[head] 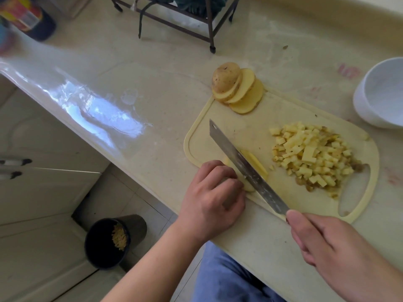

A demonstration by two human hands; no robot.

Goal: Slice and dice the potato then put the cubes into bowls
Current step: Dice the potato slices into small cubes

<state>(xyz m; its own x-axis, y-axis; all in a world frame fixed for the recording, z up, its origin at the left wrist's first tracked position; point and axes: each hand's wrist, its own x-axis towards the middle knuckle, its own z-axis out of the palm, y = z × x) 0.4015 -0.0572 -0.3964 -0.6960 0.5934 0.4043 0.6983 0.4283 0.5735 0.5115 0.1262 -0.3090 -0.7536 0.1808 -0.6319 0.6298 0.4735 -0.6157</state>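
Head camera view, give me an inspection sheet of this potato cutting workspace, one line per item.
Surface: pale countertop, glossy glare at its left edge.
Job's things: cutting board holds fanned potato slices, a pile of potato cubes and the slices being cut; white bowl looks empty.
Clutter: dark bottle, blurred, far left.
Grippers: left hand holds the slices down; right hand grips the knife.
Cables: nothing seen.
Surroundings: metal rack; black bin on floor with yellowish scraps.
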